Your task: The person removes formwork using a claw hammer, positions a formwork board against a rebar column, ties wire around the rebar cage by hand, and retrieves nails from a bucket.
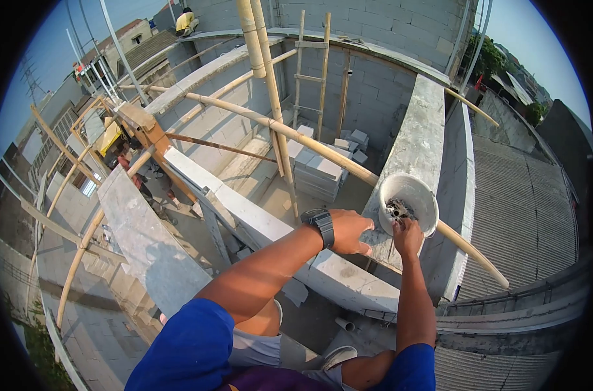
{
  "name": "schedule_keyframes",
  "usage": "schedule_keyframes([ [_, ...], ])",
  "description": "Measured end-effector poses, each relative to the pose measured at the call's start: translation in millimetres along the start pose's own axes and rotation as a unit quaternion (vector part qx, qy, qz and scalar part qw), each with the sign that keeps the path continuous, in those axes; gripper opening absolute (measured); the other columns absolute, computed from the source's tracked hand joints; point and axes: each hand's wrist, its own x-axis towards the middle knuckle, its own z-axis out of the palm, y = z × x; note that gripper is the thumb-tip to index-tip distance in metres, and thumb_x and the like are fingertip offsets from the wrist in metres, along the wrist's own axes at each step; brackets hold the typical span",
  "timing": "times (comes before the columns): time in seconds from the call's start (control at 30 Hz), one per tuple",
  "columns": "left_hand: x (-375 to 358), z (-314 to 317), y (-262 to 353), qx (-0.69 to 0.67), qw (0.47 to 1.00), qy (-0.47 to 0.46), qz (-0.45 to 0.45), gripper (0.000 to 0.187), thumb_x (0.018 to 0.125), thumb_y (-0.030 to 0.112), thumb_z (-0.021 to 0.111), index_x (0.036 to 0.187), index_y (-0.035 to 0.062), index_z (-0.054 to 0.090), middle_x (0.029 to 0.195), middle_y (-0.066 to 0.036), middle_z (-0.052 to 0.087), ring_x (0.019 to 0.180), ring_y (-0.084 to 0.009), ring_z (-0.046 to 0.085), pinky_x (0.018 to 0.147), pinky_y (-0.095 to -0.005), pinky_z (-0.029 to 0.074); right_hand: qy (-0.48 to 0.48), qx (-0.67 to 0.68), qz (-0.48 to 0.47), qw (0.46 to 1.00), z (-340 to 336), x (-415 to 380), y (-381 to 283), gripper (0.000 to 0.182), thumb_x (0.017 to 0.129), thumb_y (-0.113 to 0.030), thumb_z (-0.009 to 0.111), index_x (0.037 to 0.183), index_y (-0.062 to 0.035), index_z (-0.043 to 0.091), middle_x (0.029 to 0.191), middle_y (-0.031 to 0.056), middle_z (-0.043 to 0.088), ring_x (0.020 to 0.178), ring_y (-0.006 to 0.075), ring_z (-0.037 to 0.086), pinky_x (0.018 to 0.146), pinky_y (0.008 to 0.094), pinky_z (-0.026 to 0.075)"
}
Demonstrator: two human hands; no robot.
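A whitish bucket (429, 205) stands on the grey plank (421, 130) at the right, with small dark and metallic pieces (398, 210) inside. My right hand (408, 236) reaches over its near rim, with fingers drawn together at the pieces; what they hold is too small to make out. My left hand (350, 231), below a black wristwatch (320, 227), is just left of the bucket above the plank's edge. Its fingers are apart and nothing shows in them.
Bamboo poles (296, 137) cross the scaffold ahead. Pale block walls (231, 201) surround a deep drop with stacked blocks (317, 171) and a ladder (309, 77). A corrugated roof (524, 202) lies right. People are at the far left, below, and at the top left (187, 23).
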Motion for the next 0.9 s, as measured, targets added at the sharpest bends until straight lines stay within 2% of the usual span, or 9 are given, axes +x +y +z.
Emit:
schedule_keyframes([
  [0.17,1.3,0.6,-1.1,-0.003,1.000,-0.009,-0.001,0.072,0.087,0.050,0.071,0.139,0.0017,0.056,0.117,-0.023,0.071,0.113,-0.0400,0.067,0.097,-0.0467,0.052,-0.006,0.007,0.015,1.000,0.5,-0.6,-1.1,0.028,0.088,-0.034,0.074,0.096,-0.0068,0.073,0.096,0.0158,0.067,0.097,0.0365,0.064,0.084,0.0504,0.045],
  [0.37,2.4,3.4,-3.1,-0.008,1.000,-0.006,0.001,0.072,0.088,0.050,0.071,0.140,0.0022,0.056,0.118,-0.022,0.071,0.113,-0.0396,0.066,0.097,-0.0462,0.052,-0.009,0.019,0.013,1.000,0.4,-0.1,-0.4,0.028,0.088,-0.034,0.074,0.096,-0.0071,0.073,0.095,0.0155,0.067,0.096,0.0360,0.065,0.084,0.0498,0.045],
  [0.47,1.9,1.4,-1.9,-0.011,1.000,-0.020,-0.007,0.071,0.088,0.050,0.071,0.139,0.0028,0.056,0.119,-0.022,0.071,0.114,-0.0395,0.066,0.097,-0.0459,0.052,0.023,0.020,-0.015,0.999,0.0,-1.3,0.5,0.030,0.087,-0.033,0.075,0.094,-0.0043,0.073,0.089,0.0184,0.066,0.088,0.0397,0.065,0.078,0.0508,0.047],
  [0.6,-1.3,-4.2,3.4,-0.016,1.000,-0.023,-0.010,0.070,0.088,0.050,0.070,0.139,0.0034,0.056,0.119,-0.022,0.071,0.114,-0.0394,0.066,0.096,-0.0462,0.052,0.010,0.024,0.011,1.000,0.1,-0.8,0.7,0.033,0.087,-0.036,0.075,0.099,-0.0044,0.074,0.095,0.0202,0.068,0.095,0.0404,0.066,0.082,0.0518,0.047],
  [0.7,-1.2,-2.2,2.6,-0.025,1.000,-0.014,-0.003,0.068,0.090,0.049,0.070,0.138,0.0026,0.058,0.118,-0.024,0.071,0.113,-0.0398,0.066,0.097,-0.0476,0.052,-0.006,0.013,0.020,1.000,-2.6,-1.4,-1.7,0.033,0.087,-0.036,0.075,0.105,-0.0082,0.075,0.100,0.0175,0.069,0.100,0.0360,0.066,0.089,0.0501,0.047],
  [0.9,-1.2,-5.0,5.2,-0.032,0.999,-0.027,-0.013,0.068,0.089,0.048,0.070,0.138,0.0022,0.057,0.123,-0.022,0.069,0.118,-0.0390,0.064,0.099,-0.0467,0.051,-0.003,0.014,0.025,1.000,-3.4,-2.0,-3.2,0.032,0.087,-0.035,0.075,0.104,-0.0078,0.075,0.100,0.0175,0.068,0.100,0.0351,0.066,0.089,0.0503,0.047],
])
